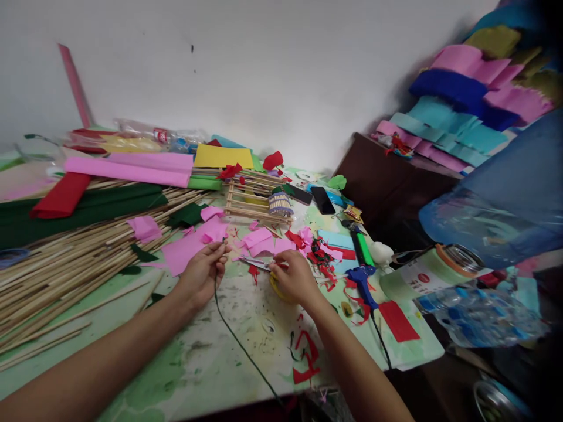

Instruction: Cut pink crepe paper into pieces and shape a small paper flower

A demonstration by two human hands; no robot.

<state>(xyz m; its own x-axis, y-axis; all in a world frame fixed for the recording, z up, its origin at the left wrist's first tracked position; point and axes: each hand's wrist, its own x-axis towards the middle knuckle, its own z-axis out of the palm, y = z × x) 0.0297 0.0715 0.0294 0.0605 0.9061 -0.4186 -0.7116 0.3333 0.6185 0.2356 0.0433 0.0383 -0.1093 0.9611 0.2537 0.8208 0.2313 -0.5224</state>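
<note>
Dark green wrapped wire or cord [240, 339] is pinched between the fingertips of my left hand [203, 274], and its long tail hangs down across the table toward the front edge. In my right hand [294, 275] is a pair of scissors [255, 263] with yellow handles, its blades pointing left toward my left hand. The blade tips are apart from the wire. Behind my hands lie cut pieces of pink crepe paper [259, 239]. Red and green scraps [323, 261] are scattered to the right of the scissors.
Bundled wooden sticks [101, 258] spread over the left side. A small stick frame [246, 202] stands behind my hands, near two phones [323, 200]. At right are a blue glue gun [364, 284] with its cable, a tilted thermos [433, 269] and a red paper piece [399, 321].
</note>
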